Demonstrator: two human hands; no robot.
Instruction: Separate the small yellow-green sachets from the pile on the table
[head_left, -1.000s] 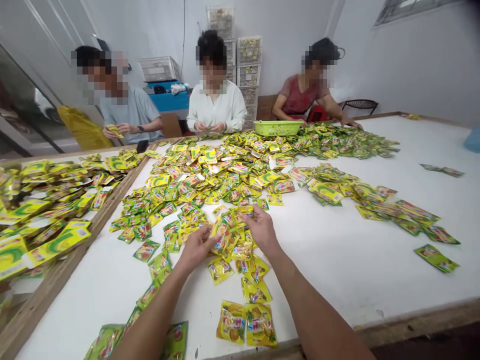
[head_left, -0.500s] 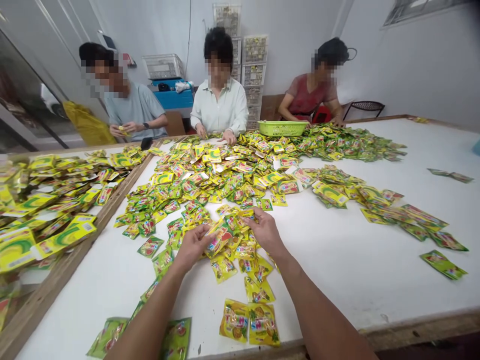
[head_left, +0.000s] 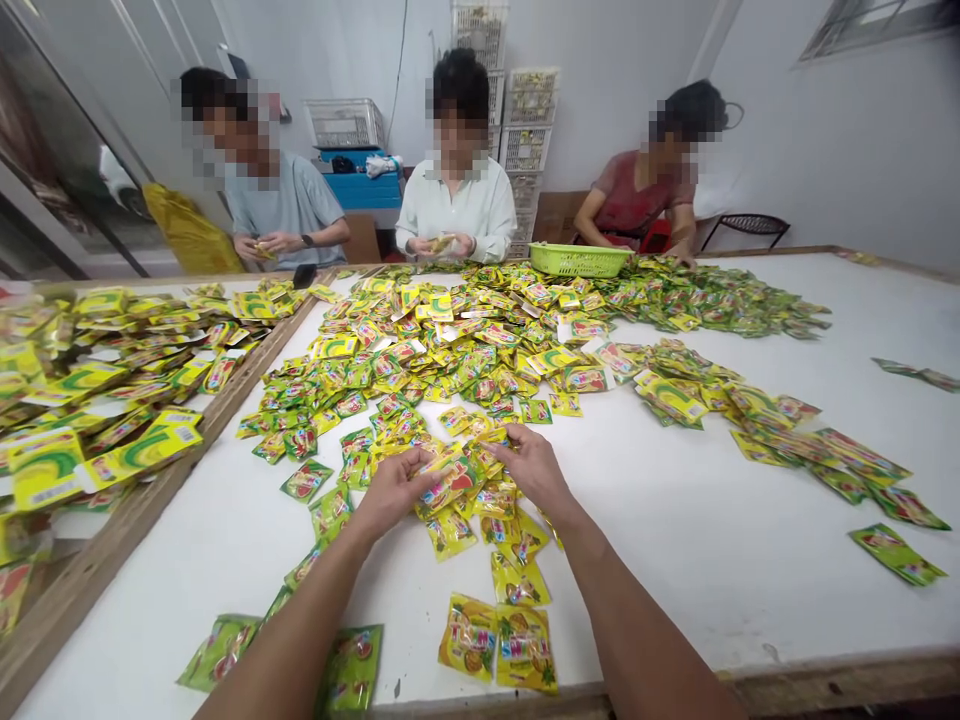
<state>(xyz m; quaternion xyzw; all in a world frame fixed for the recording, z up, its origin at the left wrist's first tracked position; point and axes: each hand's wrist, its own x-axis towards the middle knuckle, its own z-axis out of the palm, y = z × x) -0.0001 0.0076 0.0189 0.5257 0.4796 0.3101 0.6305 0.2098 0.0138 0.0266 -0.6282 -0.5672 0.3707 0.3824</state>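
Observation:
My left hand (head_left: 394,492) is closed on a small stack of yellow and green snack packets (head_left: 448,476), held just above the white table (head_left: 675,540). My right hand (head_left: 529,466) reaches over the loose packets beside that stack, its fingers curled down onto one of them. A big spread of the same packets (head_left: 465,350) covers the middle of the table beyond my hands. Two yellow packets (head_left: 499,648) lie side by side near the front edge, between my forearms.
Three people sit along the far side, each handling packets. A green basket (head_left: 579,259) stands near the one on the right. Larger yellow packs (head_left: 105,390) fill the table to the left, past a wooden rail (head_left: 150,500). White crates are stacked at the back wall.
My hands have stayed over the same cluster, the left one gathering the stack tighter. The view has shifted a little to the left. The middle person has lifted both hands from the table.

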